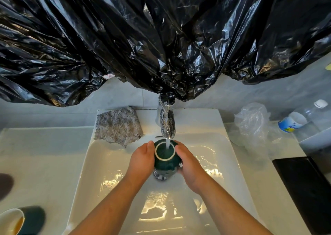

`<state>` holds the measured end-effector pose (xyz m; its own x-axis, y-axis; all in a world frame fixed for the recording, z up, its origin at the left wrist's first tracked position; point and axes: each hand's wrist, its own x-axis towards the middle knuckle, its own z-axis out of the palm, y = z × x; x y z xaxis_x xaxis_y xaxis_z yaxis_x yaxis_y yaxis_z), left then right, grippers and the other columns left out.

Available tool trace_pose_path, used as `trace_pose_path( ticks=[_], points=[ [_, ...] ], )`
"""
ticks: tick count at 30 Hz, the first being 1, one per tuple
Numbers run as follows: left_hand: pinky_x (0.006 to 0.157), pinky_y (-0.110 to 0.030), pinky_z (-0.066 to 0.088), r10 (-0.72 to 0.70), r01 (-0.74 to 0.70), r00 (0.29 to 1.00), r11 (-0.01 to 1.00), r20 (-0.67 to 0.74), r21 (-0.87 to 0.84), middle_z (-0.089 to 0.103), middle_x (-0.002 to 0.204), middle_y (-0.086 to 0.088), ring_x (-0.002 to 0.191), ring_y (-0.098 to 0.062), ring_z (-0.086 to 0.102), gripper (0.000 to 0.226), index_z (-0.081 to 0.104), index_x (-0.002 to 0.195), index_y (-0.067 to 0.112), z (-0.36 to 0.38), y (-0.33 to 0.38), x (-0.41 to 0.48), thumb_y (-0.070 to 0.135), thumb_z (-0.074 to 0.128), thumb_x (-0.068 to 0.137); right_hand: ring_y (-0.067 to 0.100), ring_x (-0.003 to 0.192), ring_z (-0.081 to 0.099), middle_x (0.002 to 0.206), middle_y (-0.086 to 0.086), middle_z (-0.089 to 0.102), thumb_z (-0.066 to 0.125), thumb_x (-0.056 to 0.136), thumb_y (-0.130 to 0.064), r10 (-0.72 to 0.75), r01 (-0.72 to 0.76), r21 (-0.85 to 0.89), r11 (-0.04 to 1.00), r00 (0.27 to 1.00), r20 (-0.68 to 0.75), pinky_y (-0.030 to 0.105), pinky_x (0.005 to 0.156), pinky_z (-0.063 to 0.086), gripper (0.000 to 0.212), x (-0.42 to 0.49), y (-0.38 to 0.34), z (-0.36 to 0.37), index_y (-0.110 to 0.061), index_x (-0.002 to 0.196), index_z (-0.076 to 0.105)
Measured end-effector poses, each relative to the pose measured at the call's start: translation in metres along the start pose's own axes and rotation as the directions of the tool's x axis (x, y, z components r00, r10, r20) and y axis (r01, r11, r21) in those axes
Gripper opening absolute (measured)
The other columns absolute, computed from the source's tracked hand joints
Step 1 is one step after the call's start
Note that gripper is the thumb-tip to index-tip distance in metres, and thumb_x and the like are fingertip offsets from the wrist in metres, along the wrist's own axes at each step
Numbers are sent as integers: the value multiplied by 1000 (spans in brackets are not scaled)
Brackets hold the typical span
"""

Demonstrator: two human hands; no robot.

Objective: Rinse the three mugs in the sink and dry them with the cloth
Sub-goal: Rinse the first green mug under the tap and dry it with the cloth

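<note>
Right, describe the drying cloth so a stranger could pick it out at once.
Start at the white sink and find the chrome tap at its back edge. The cloth lies just left of the tap, draped over the sink's back-left corner. It is the only grey, fuzzy fabric there, unlike the clear crumpled plastic bag on the right.

Dark green mug (pixel 166 164) with a pale ring, gripped over a white sink (pixel 223 154)

Beyond the grip to its left, the cloth (pixel 118 125) is mottled grey-beige in a wavy knit; straight beyond it the tap (pixel 167 125) is mirror chrome; higher, the plastic sheeting (pixel 161 38) is glossy black; far left and nearer than the grip, a second mug (pixel 16 220) is dark green outside, cream inside with amber-brown; right of the grip, a black slab (pixel 304 190).
</note>
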<state>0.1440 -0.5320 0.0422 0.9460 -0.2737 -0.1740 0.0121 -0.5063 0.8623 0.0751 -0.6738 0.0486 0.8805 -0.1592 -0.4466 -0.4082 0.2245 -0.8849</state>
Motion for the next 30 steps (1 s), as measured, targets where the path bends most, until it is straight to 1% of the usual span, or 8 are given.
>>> trace_pose_path(
  ticks=[6, 10, 13, 15, 19, 23, 25, 30],
  points=[
    [59, -25, 48, 28, -23, 999, 992, -40, 120, 64, 70, 1, 66, -9, 62, 48, 58, 77, 16, -2, -2, -5, 34, 28, 109, 9, 100, 68, 107, -11, 71, 83, 56, -46, -43, 32, -117, 993, 995, -90, 20, 75, 56, 59, 3, -7, 15, -40, 111, 62],
    [50, -15, 41, 25, -18, 997, 996, -74, 92, 65, 68, 3, 64, -9, 63, 47, 58, 77, 19, 0, -3, -9, 35, 28, 110, 5, 87, 69, 97, -14, 72, 73, 82, -45, -89, 50, -158, 986, 964, -250, 10, 59, 48, 26, 10, -9, 27, -33, 104, 68],
    [52, -18, 40, 33, -21, 996, 988, -81, 150, 63, 67, 2, 64, -10, 62, 50, 57, 75, 18, -1, 0, -5, 35, 26, 110, 8, 95, 65, 102, -10, 69, 52, 100, -40, -104, 56, -190, 980, 962, -251, 12, 64, 45, 13, 9, -13, 27, -35, 104, 63],
    [50, -15, 39, 37, -25, 996, 990, -78, 142, 61, 65, 4, 63, -8, 60, 49, 54, 71, 21, -4, 3, -2, 33, 27, 110, 0, 88, 67, 97, -19, 69, 61, 93, -42, -72, 54, -113, 992, 984, -164, 8, 61, 47, 10, 3, -16, 23, -43, 103, 59],
    [62, -32, 51, 43, -38, 998, 996, -52, 84, 65, 69, -2, 68, -17, 65, 49, 59, 76, 14, -4, 3, -1, 34, 29, 110, 5, 93, 68, 103, -16, 70, 80, 63, -41, -75, 69, -44, 997, 987, -145, 14, 63, 54, 47, 1, -14, 21, -46, 105, 60],
    [65, -35, 50, 81, -73, 995, 989, -60, 130, 64, 69, 2, 67, -13, 65, 49, 60, 78, 16, 1, 2, -5, 36, 27, 109, 1, 88, 61, 96, -19, 65, 69, 87, -45, -105, 57, -165, 985, 947, -303, 13, 64, 47, 10, 7, -15, 28, -43, 90, 60],
    [65, -36, 52, 89, -78, 994, 982, -58, 170, 63, 68, 3, 67, -15, 64, 51, 59, 76, 18, 1, 2, -4, 37, 25, 109, 2, 86, 60, 96, -13, 65, 55, 98, -42, -86, 30, -176, 984, 944, -318, 15, 63, 44, 11, 8, -16, 29, -39, 88, 59],
    [56, -40, 60, -183, 179, 981, 982, 64, 67, 61, 76, -10, 71, -25, 65, 57, 61, 83, 14, -9, 6, 1, 44, 19, 109, 7, 105, 60, 117, -11, 65, 49, 96, -52, 60, -63, -87, 994, 998, -34, 19, 76, 48, 20, 0, -15, 11, -47, 111, 60]
  ],
)
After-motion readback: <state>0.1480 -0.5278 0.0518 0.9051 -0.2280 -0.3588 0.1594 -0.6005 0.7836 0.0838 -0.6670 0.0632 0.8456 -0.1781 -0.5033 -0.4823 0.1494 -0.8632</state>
